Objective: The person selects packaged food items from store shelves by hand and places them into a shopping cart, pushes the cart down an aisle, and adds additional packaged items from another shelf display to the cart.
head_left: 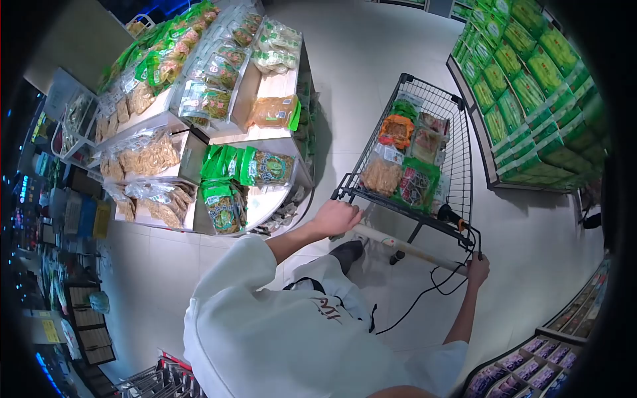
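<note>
A black wire shopping cart (pixel 462 156) stands in front of me, with several bagged foods in its basket. Among them are an orange-and-green pack (pixel 397 130), a bag of tan food (pixel 381 174) and a green bag (pixel 418 180). My left hand (pixel 337 217) is wrapped round the left end of the pale cart handle (pixel 405 247). At the handle's right end my right hand (pixel 478 268) is closed round it. A black device with an orange part (pixel 452 215) sits at the basket's near right corner, and a black cable (pixel 415 302) hangs below the handle.
A tiered display (pixel 273 83) of bagged goods stands at the left. Stacked green packs (pixel 527 93) rise on the right. Purple packs (pixel 527 365) lie in a low case at the bottom right. Another cart (pixel 162 378) shows at the bottom left. Pale floor (pixel 355 40) runs ahead.
</note>
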Demonstrator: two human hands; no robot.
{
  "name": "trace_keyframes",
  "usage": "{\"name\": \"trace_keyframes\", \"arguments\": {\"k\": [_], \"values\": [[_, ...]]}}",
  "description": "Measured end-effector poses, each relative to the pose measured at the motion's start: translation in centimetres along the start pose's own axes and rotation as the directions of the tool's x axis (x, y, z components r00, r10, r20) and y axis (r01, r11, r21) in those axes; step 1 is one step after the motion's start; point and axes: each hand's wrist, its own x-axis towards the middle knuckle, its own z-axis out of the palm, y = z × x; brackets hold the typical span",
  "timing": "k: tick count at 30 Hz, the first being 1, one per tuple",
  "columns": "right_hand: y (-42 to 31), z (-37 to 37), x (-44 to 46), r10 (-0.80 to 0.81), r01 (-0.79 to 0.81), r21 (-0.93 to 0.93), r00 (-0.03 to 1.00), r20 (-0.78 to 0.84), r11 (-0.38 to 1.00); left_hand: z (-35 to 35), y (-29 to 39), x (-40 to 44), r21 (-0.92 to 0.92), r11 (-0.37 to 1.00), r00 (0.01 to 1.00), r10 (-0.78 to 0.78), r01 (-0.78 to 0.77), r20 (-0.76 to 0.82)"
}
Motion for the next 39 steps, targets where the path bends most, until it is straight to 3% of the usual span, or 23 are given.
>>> {"name": "trace_keyframes", "arguments": {"k": [3,4,7,12,16,19,24,25,31,32,38,39], "values": [[-1.0,0.3,4.6,-0.019,0.019,0.009,1.000,-0.004,1.000,0.0,-0.1,2.9,-0.051,0.998,0.991,0.020,-0.027,-0.135],[-1.4,-3.3,2.1,0.029,-0.028,-0.065,1.000,0.013,0.998,-1.7,0.7,1.8,-0.128,0.991,0.994,0.017,-0.031,-0.109],[-3.2,-1.0,8.9,-0.041,0.042,-0.036,0.999,0.026,0.998,-1.0,0.3,6.7,-0.078,0.997,0.986,-0.037,0.024,-0.165],[-6.1,-0.6,14.5,-0.016,0.019,-0.048,0.998,0.053,0.999,-0.7,-0.1,11.2,-0.107,0.993,0.940,0.012,-0.052,-0.340],[-10.4,0.3,19.8,-0.094,0.095,-0.142,0.995,0.017,0.985,-1.1,-1.2,16.4,-0.138,0.990,0.970,-0.045,0.012,-0.239],[-12.2,-0.4,21.2,-0.047,0.050,-0.100,0.999,0.026,0.994,-1.5,-1.5,18.4,-0.137,0.990,0.979,-0.056,0.029,-0.194],[-17.1,2.4,32.0,-0.172,0.179,-0.140,0.983,0.058,0.974,-1.8,-4.0,25.9,-0.147,0.985,0.960,-0.123,0.088,-0.253],[-15.6,0.2,29.7,-0.148,0.156,-0.163,0.987,0.059,0.974,-1.6,-2.7,24.3,-0.170,0.983,0.966,-0.108,0.068,-0.234],[-27.2,3.3,39.3,-0.237,0.259,-0.181,0.962,0.138,0.949,-2.1,-5.6,33.2,-0.150,0.978,0.946,-0.182,0.145,-0.268],[-24.4,1.0,37.3,-0.198,0.224,-0.199,0.970,0.143,0.954,-1.8,-4.0,31.3,-0.176,0.977,0.959,-0.159,0.119,-0.235],[-31.8,5.8,50.3,-0.300,0.345,-0.188,0.926,0.231,0.919,-1.8,-6.1,40.1,-0.185,0.953,0.940,-0.276,0.240,-0.200],[-29.1,4.4,48.0,-0.275,0.323,-0.201,0.933,0.233,0.925,-1.1,-5.6,37.8,-0.213,0.954,0.952,-0.249,0.210,-0.176]]}}
